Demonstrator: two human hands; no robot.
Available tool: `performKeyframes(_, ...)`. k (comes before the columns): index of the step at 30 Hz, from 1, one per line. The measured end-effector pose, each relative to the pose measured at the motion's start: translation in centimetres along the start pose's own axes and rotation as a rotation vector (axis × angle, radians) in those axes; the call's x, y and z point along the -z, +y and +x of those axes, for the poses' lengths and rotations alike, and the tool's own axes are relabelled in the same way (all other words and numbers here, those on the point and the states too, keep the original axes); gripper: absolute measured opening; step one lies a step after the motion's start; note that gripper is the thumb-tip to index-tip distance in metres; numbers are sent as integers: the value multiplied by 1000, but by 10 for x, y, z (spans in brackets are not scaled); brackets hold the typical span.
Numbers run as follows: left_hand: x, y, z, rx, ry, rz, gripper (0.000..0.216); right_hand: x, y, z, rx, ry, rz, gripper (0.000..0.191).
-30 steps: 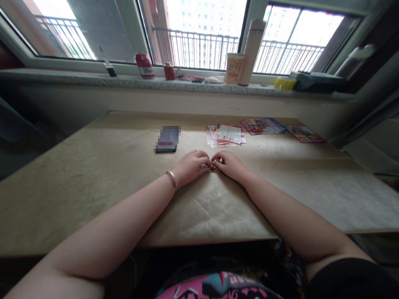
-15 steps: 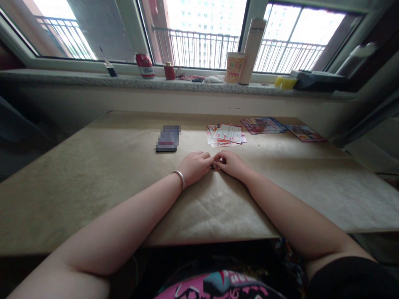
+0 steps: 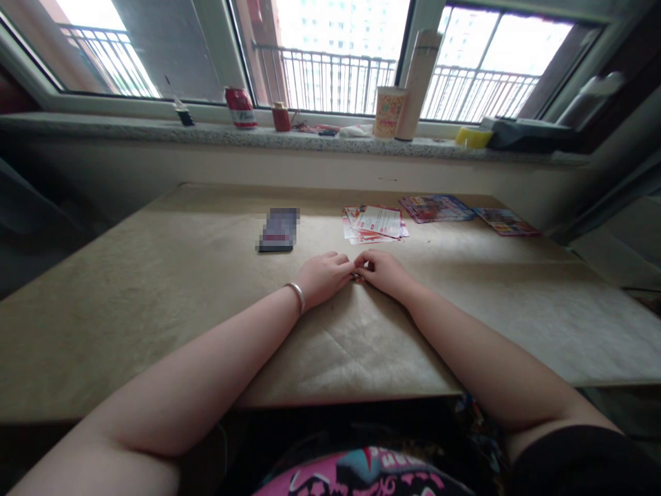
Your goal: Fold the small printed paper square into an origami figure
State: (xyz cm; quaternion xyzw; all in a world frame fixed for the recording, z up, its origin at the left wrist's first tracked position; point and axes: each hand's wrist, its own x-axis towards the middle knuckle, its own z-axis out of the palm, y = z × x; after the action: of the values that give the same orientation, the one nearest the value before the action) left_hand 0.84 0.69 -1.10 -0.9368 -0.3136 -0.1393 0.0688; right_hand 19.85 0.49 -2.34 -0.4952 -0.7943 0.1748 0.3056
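- Beige tabletop (image 3: 155, 296) spreads under both hands, and beyond them a speckled windowsill (image 3: 134, 128) runs below bright windows (image 3: 335, 27).
- Left hand (image 3: 325, 277), with a silver bangle (image 3: 299, 297) at its wrist, lies palm down, fingers curled rightward; whether it grips anything I cannot tell, as its underside is hidden.
- Between the 2 hands, at their fingertips, sits a small item (image 3: 357, 277), mostly covered by the fingers and too small to make out.
- Right hand (image 3: 383, 274) points leftward, thumb and forefinger arched into a ring, tips pinching the small item.
- Against 1 second ago, the left hand and bangle have shifted right, and less of the small item shows; since 0.5 seconds ago almost nothing has changed.
- Beyond the left hand lies a dark flat object (image 3: 279, 231), its top pixelated; farther off on the windowsill stand a red can (image 3: 240, 108) and a red jar (image 3: 281, 119).
- Beyond the right hand lies a pile of cards (image 3: 379, 222); farther right, a colourful stack (image 3: 438, 209) and a smaller stack (image 3: 506, 222); on the windowsill behind stand a patterned cup (image 3: 389, 114), a tall cylinder (image 3: 417, 86) and a yellow object (image 3: 473, 138).
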Motion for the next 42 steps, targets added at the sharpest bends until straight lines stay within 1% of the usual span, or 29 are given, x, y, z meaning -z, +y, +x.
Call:
performKeyframes(9, -1, 1, 2, -13, -6, 37, 20, 0, 0, 2, 8, -10, -10, 6)
performKeyframes(13, 3, 7, 3, 45, -21, 48, 19, 0, 0, 2, 2, -6, -14, 6)
performKeyframes(17, 5, 12, 4, 111, -7, 81, 19, 0, 0, 3, -5, -10, -6, 5)
performKeyframes(19, 5, 11, 5, 86, 4, 77, 19, 0, 0, 3, 6, -12, -9, 5)
performKeyframes(23, 2, 3, 8, -55, 14, 7, 18, -1, 1, 3, 20, -18, -27, 5)
performKeyframes(24, 2, 1, 8, -69, 16, -17, 20, -1, 1, 3, 27, -19, -36, 5)
performKeyframes(28, -1, -4, 7, -68, 18, -70, 23, -1, 1, 3, 48, -4, -96, 7)
performKeyframes(37, -4, 2, 7, -16, -7, 9, 25, -1, 1, 4, 14, -10, -78, 7)
performKeyframes(42, -4, -1, 6, -61, -14, 7, 20, 1, 2, 3, 18, -24, -52, 9)
